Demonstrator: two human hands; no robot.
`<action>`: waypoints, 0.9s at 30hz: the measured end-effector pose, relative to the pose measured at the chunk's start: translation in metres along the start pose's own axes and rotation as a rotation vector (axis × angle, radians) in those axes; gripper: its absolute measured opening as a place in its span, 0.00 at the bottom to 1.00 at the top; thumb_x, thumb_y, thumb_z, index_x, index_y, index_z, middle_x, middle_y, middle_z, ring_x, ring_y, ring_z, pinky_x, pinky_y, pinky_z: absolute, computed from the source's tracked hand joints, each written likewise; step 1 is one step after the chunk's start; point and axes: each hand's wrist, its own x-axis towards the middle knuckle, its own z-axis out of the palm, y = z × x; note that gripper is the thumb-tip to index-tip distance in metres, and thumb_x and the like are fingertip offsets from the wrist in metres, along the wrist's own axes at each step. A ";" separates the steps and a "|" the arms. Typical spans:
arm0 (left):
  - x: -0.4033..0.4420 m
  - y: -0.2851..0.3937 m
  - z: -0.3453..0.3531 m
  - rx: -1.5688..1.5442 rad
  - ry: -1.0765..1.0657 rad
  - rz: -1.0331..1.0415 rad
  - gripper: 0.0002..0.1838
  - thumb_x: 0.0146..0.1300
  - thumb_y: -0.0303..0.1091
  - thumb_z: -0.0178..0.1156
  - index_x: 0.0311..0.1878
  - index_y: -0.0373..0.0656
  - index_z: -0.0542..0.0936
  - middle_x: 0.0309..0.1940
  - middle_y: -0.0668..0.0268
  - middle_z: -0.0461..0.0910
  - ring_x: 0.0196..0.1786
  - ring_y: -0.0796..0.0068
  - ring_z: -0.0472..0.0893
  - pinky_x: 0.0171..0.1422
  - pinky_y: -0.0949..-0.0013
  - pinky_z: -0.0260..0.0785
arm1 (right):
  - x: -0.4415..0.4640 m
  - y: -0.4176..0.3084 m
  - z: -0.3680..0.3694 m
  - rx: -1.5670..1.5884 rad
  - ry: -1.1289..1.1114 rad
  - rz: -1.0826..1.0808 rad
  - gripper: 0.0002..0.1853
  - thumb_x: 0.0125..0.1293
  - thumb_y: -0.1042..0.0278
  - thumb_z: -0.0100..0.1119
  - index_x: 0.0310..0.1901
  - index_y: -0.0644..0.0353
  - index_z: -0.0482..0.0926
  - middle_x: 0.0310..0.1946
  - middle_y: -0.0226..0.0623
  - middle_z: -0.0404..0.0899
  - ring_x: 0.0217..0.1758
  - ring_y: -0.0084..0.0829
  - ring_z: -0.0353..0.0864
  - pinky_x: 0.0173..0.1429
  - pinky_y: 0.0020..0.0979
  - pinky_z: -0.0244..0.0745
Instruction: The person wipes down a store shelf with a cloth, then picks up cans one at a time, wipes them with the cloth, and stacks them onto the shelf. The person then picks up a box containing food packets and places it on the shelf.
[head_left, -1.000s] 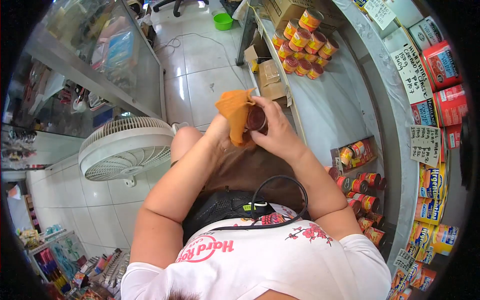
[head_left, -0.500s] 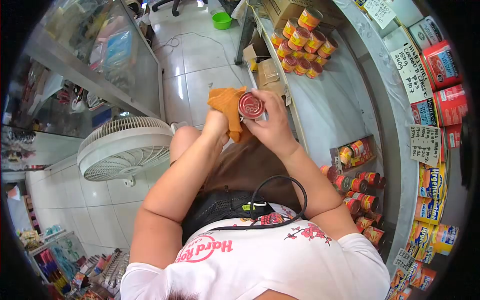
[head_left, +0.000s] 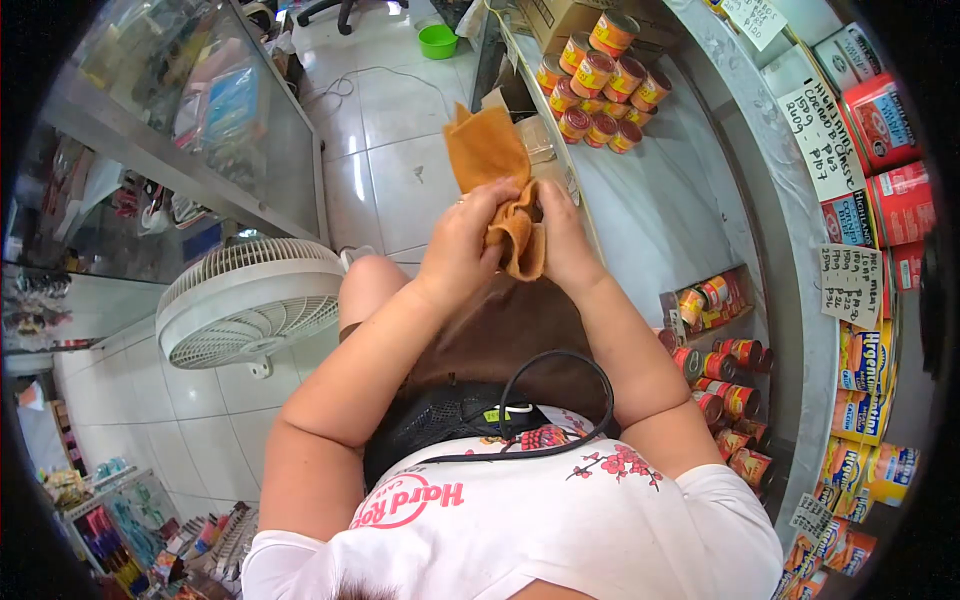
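An orange cloth [head_left: 487,150] is bunched between my two hands above my lap, its loose end standing up and away from me. My left hand [head_left: 465,240] is closed on the cloth from the left. From the other side my right hand [head_left: 566,238] wraps round the cloth's bunched part. No can shows between the hands; whether one is under the cloth is hidden. Stacked red-lidded cans [head_left: 594,72] stand beyond my right hand on the shelf [head_left: 650,190].
A white fan [head_left: 250,300] stands at the left by a glass display case [head_left: 190,150]. A green basin [head_left: 437,41] and a cable lie on the tiled floor. More cans [head_left: 735,395] lie at the lower right, beside shelves of price-tagged tins [head_left: 880,125].
The red-lidded can that my right hand held has gone from sight. Both hands have come together round the cloth, which now stretches further up.
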 end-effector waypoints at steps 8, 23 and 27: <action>-0.008 -0.002 -0.018 0.170 -0.142 0.039 0.25 0.45 0.17 0.56 0.51 0.41 0.72 0.49 0.55 0.75 0.54 0.52 0.73 0.58 0.57 0.67 | -0.009 -0.018 -0.013 0.040 0.087 0.031 0.26 0.42 0.70 0.71 0.44 0.64 0.72 0.41 0.48 0.75 0.48 0.47 0.75 0.53 0.39 0.70; 0.002 -0.038 -0.016 -0.791 0.073 -0.734 0.22 0.62 0.18 0.40 0.60 0.41 0.66 0.49 0.60 0.76 0.56 0.65 0.76 0.59 0.64 0.70 | 0.002 -0.010 -0.023 1.088 0.136 0.504 0.25 0.60 0.70 0.64 0.56 0.62 0.64 0.49 0.37 0.72 0.51 0.32 0.75 0.52 0.35 0.76; -0.008 -0.028 0.012 -1.121 0.000 -0.748 0.26 0.67 0.23 0.44 0.69 0.42 0.59 0.56 0.60 0.72 0.57 0.69 0.74 0.59 0.68 0.69 | 0.000 -0.007 -0.009 1.034 0.106 0.489 0.24 0.63 0.64 0.62 0.56 0.63 0.64 0.50 0.36 0.71 0.51 0.29 0.74 0.54 0.34 0.75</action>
